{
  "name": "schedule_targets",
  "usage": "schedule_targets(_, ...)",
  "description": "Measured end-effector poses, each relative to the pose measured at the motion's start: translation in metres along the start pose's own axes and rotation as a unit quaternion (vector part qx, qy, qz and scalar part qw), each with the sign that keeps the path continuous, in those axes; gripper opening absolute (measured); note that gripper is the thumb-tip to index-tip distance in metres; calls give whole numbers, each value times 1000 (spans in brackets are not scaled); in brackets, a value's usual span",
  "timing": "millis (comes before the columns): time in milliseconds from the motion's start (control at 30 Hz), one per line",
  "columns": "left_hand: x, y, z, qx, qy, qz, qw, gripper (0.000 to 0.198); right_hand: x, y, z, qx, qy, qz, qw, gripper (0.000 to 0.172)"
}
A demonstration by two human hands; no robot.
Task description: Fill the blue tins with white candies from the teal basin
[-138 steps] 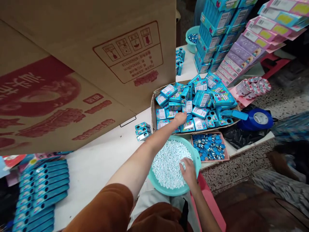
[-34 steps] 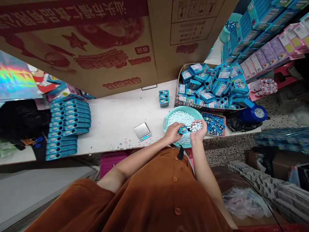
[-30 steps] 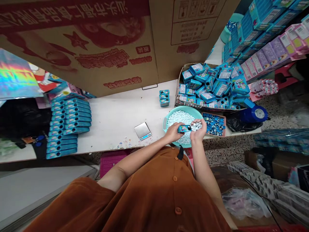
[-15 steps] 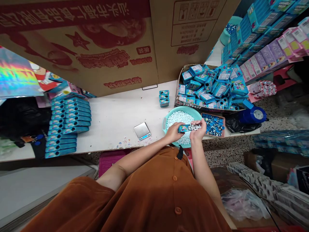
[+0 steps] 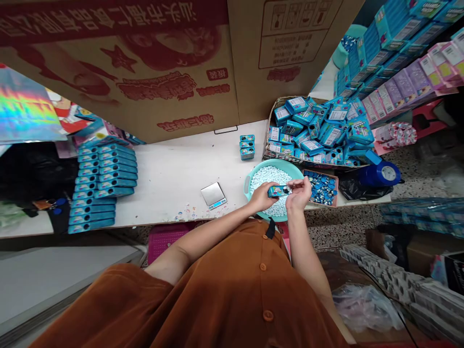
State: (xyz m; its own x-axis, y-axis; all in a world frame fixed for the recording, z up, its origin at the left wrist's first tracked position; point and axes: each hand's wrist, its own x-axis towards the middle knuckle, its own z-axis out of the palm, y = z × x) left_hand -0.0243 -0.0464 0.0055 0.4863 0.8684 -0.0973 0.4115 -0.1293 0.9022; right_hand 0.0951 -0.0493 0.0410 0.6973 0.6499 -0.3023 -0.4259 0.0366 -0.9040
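Above a turquoise basin (image 5: 248,186) of small white candies (image 5: 268,177), my left hand (image 5: 261,197) grips a small blue candy box (image 5: 277,191) with its end pointing right. My right hand (image 5: 299,194) is cupped against that end, fingers curled. A few white candies (image 5: 287,189) show between the box's end and my palm; how many more lie in the palm is hidden. Just right of the basin, a shallow tray (image 5: 336,189) holds blue and silver caps (image 5: 320,187).
A carton (image 5: 268,145) heaped with blue boxes stands behind the basin. Three blue boxes (image 5: 247,147) and a small scale (image 5: 213,195) sit on the white table (image 5: 170,179). Stacked blue boxes (image 5: 105,183) stand left. A large cardboard box (image 5: 163,72) rises at the back.
The pile of white candies in my right palm has shrunk to a few at the box's end. The box has tilted slightly, and my right hand's fingers have shifted a little.
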Motion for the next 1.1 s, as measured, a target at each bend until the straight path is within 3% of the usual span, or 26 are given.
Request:
schedule_targets(267, -1, -5, 14, -111, 19, -24, 993, 48, -5, -7, 0, -4, -29, -36, 999, 36)
schedule_targets(500, 0, 3, 13, -149, 33, 17, 988, 45, -13, -21, -2, -1, -61, -57, 997, 40)
schedule_targets(667, 2, 11, 11, -133, 35, 43, 989, 36, -10, -27, -9, 8, -54, -32, 998, 39)
schedule_targets(933, 8, 0, 26, -129, 43, 36, 990, 36, 7, -17, -16, 6, -64, -5, 998, 37)
schedule_targets(1100, 12, -13, 29, -148, 71, 12, 986, 36, 33, 9, -44, -3, -59, 41, 997, 36)
